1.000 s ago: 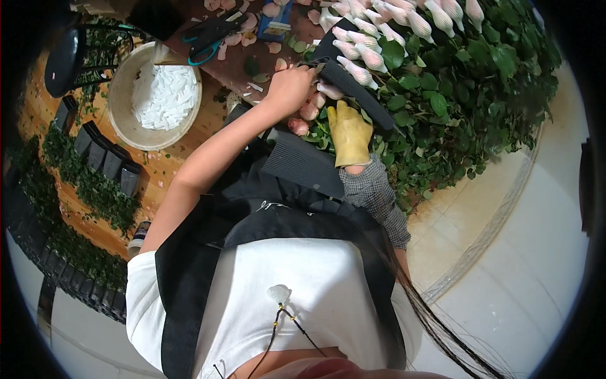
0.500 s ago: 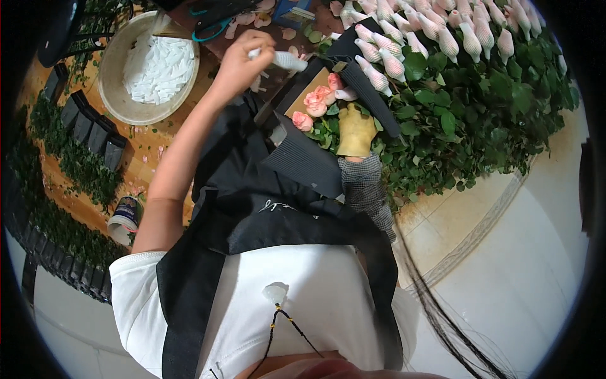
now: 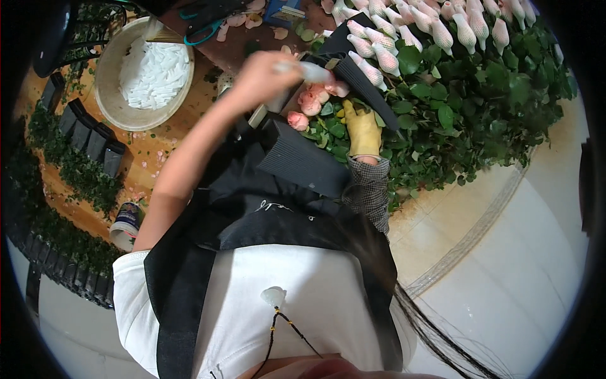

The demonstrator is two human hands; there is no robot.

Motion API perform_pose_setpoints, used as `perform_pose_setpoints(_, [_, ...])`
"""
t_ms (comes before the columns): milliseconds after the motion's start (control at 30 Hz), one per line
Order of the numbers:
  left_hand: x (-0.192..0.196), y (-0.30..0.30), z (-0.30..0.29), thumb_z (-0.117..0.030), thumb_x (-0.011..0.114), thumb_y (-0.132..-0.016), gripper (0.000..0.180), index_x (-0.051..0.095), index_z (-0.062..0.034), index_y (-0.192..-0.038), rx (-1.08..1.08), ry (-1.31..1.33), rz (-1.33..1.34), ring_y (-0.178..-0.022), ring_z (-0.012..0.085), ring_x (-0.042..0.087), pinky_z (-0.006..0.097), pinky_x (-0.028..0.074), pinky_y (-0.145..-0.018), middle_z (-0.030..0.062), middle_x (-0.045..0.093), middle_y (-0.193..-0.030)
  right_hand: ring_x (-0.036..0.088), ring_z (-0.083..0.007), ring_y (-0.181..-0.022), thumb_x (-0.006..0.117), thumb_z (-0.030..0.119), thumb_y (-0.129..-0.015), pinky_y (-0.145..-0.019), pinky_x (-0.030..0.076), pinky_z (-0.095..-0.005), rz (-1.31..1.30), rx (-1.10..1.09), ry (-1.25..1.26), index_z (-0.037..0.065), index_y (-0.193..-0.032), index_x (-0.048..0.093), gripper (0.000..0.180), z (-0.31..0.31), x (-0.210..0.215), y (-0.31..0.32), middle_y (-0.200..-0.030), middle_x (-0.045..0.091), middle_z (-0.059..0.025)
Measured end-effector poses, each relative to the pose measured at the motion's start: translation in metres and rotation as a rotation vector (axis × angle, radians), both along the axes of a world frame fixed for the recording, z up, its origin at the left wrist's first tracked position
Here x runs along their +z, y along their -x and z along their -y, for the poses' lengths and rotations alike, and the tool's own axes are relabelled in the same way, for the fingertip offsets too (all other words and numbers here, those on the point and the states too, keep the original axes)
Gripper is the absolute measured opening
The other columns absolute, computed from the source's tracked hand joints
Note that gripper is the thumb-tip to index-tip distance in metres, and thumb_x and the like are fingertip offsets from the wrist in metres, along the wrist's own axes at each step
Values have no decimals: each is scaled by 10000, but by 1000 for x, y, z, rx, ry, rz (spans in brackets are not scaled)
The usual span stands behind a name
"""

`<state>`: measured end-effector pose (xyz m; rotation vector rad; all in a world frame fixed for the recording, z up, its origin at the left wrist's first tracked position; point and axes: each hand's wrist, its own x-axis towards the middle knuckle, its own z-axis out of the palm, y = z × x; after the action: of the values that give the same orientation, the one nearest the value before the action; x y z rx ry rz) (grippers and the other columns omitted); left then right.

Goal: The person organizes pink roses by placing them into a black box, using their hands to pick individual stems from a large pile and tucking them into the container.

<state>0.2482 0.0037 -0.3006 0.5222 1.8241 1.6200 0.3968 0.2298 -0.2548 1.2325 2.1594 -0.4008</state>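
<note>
My bare left hand [image 3: 274, 74], smeared by motion, grips a white mesh flower sleeve [image 3: 313, 72]. The sleeve's far end meets a pink rose [image 3: 336, 87], partly covering it. Just below that rose, my right hand [image 3: 363, 129] in a yellow glove is closed around its leafy stem; the stem itself is mostly hidden. More pink roses [image 3: 310, 101] lie beside the glove with their green leaves, inside a stand with dark ribbed side panels [image 3: 303, 161].
At far right, sleeved roses [image 3: 442, 31] lie heaped over a thick bank of leaves [image 3: 467, 114]. A round tub [image 3: 104, 95] of white sleeves stands at left. Teal scissors [image 3: 205, 35] and loose petals [image 3: 252, 20] lie at the back. Dark-wrapped bundles [image 3: 95, 139] line the left.
My left hand has moved right and slightly down, bringing the sleeve from beside the stand onto the rose. My gloved right hand has shifted only slightly.
</note>
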Motion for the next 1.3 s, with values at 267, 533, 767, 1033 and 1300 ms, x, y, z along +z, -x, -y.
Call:
perform_pose_setpoints(267, [-25,46,252,-473,815,-869,897,415,-20,-1532,344,1011,-315,-1328,444,514,483,477,-1058,339,475,-1419,729,-339,-924,675,417,-953,-819,565,-440,-419,413,-59,190,-1334,674,443,26,39,-17,-1025,756,-162])
perform_pose_setpoints(533, [-27,-12,52,-183,664,-988,275,697,-29,-1214,-56,226,-151,-1037,270,717,359,556,-876,155,725,-1179,722,-306,-820,641,213,-909,-710,569,-454,-349,716,-344,90,-898,731,152,39,-34,0,-883,744,-110])
perform_pose_setpoints(767, [-7,-14,-12,-343,787,-867,395,724,-61,-1137,-242,35,-509,-1050,327,648,411,526,-922,117,665,-1101,697,-385,-814,693,191,-905,-720,557,-461,-612,558,29,69,-996,682,153,8,-20,-26,-885,715,-169])
perform_pose_setpoints(1033, [-13,-26,-46,-311,853,-782,501,692,-53,-1181,-377,-59,-562,-1061,330,599,429,467,-951,103,659,-1111,700,-402,-895,719,186,-902,-767,568,-460,-546,420,196,92,-1104,684,226,2,-17,-27,-984,719,-189])
perform_pose_setpoints(1300, [-11,-33,-57,-224,840,-778,365,747,-105,-1111,-356,-50,-601,-1008,312,611,419,474,-930,98,647,-1019,692,-423,-908,738,190,-888,-795,566,-493,-513,400,284,75,-1103,664,255,-7,-14,-30,-1006,714,-208])
